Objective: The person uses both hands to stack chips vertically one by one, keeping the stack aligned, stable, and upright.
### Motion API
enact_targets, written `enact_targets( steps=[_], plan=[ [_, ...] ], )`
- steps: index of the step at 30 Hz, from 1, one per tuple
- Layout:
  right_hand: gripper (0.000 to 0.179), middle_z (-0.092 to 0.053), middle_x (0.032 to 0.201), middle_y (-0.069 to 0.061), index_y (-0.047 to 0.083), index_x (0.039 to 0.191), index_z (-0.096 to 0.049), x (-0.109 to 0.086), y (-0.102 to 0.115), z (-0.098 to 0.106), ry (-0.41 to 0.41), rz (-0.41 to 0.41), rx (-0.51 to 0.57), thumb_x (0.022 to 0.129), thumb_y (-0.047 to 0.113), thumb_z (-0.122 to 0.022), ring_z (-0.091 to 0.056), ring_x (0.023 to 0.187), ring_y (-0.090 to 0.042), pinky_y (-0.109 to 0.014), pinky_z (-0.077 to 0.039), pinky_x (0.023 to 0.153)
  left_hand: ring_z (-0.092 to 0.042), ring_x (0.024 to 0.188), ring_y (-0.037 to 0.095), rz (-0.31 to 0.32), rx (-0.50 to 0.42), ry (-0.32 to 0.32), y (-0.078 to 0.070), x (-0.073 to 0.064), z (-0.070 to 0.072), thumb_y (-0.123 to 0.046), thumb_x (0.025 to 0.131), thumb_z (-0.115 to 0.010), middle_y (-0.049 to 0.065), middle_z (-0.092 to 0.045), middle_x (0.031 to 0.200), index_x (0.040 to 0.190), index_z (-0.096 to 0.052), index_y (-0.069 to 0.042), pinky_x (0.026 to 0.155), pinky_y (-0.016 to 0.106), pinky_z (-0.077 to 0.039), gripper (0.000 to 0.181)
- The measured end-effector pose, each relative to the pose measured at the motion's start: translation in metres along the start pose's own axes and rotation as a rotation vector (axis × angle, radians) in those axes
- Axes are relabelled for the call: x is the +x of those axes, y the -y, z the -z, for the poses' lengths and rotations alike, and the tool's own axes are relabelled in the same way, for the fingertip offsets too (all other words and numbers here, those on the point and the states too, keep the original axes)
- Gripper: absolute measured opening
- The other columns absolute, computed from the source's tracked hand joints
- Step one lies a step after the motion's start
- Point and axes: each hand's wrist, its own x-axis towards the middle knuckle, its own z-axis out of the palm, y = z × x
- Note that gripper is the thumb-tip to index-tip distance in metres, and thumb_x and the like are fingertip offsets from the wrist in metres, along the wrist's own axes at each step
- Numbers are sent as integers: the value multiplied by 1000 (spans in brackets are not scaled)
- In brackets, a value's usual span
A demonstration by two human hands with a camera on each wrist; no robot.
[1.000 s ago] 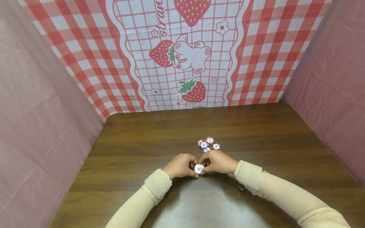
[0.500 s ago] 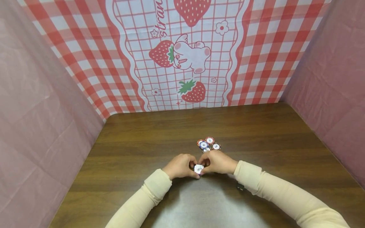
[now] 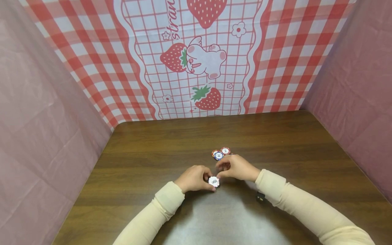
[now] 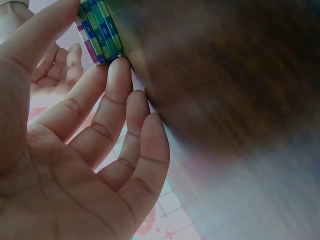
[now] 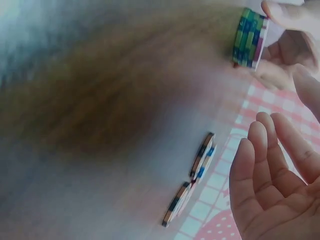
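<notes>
A short stack of poker chips (image 3: 214,181), topped by a white chip marked 500, sits on the table near the middle. My left hand (image 3: 195,178) holds the stack between thumb and fingers. In the left wrist view, the layered edges of the chip stack (image 4: 101,32) show blue-green and purple bands. Just right of the stack is my right hand (image 3: 238,167), its fingers apart from it. The right wrist view shows that hand (image 5: 272,175) with relaxed fingers and nothing in them.
Beyond the right hand lie loose poker chips, among them a red chip (image 3: 225,150) and a blue chip (image 3: 218,156); the hand hides others. The wooden table (image 3: 147,146) meets a checked strawberry cloth (image 3: 199,61) at the back, with pink cloth walls (image 3: 352,85) at the sides.
My right hand has let go of the chip stack and moved slightly right and away, covering some loose chips. My left hand stays at the stack.
</notes>
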Motion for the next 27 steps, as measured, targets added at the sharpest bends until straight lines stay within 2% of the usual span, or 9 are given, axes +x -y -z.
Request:
enact_targets(
  steps=[5,13,21,27],
  plan=[
    [37,-71,87,-4,3,103,-72,1,-6,6,-54,-45,44,75,24,-84,-60,74,-4,-21,-51,67,-49,66,2,2,4,2,0,1,0,-35,66,-89,-5,-65,74,84,-71,-17,61,19,-40,31],
    [43,-69,83,-3,0,111,-70,8,-18,14,-143,-94,55,77,22,-83,-58,72,-6,-21,-49,65,-50,67,2,3,18,8,1,2,-1,-36,66,-88,-6,-64,74,87,-73,-18,63,19,-40,32],
    [48,-70,86,-6,-3,119,-66,17,-32,17,-159,-141,66,79,19,-81,-57,72,-9,-21,-47,63,-50,68,2,8,15,9,2,2,-1,-36,66,-88,-7,-64,75,87,-72,-18,64,19,-41,33],
    [50,-69,87,-8,-4,122,-64,24,-37,18,-130,-181,102,80,17,-80,-58,68,-11,-23,-50,57,-50,68,1,9,23,10,1,2,-1,-37,66,-88,-8,-64,75,87,-72,-18,64,19,-41,32]
  ],
)
